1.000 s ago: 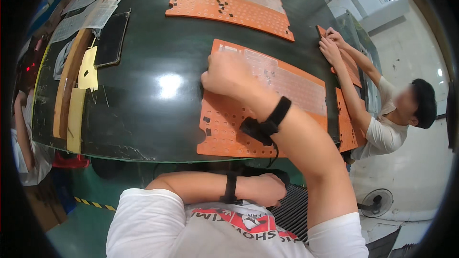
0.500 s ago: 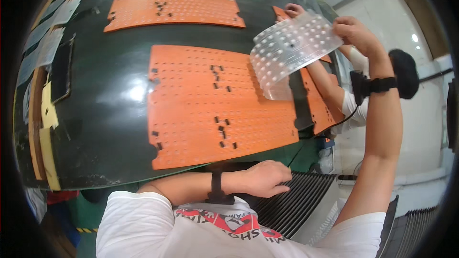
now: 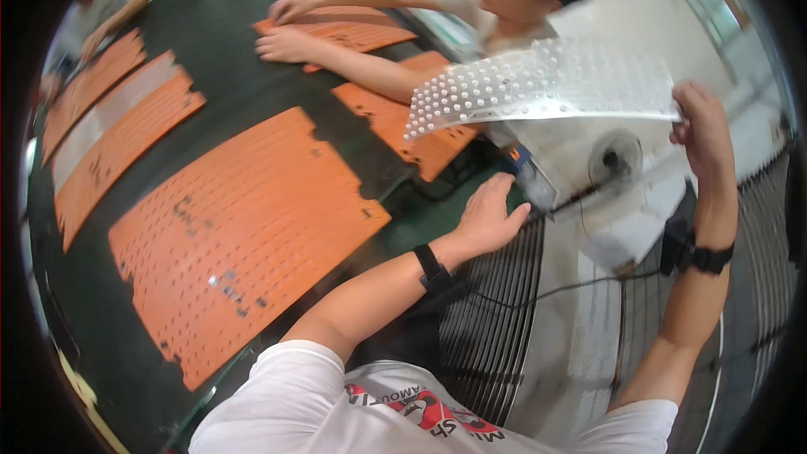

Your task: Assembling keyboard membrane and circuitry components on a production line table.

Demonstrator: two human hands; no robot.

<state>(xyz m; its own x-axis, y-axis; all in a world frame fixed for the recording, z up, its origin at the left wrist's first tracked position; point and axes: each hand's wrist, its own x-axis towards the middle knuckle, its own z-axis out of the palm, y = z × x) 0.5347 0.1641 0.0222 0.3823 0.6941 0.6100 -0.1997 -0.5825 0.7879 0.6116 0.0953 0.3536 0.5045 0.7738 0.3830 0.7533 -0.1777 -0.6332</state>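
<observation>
My right hand is raised at the right, its fingers pinched on the edge of a clear plastic sheet covered with rows of round bumps. The sheet stretches out to the left in the air, bowed a little, away from the table. My left hand reaches forward below the sheet, fingers extended and thumb apart, with nothing in it. A large orange perforated board with small black pieces on it lies on the dark table to the left of that hand. Black bands circle both my wrists.
Across the table a co-worker's hands rest on another orange board. More orange boards lie at the far left, near another person. A ribbed black surface is beside my body, with a fan beyond it.
My view has swung to the right. The plastic sheet has moved away from the large orange board, carried by my right hand. My left hand has stretched forward, fingers spreading.
</observation>
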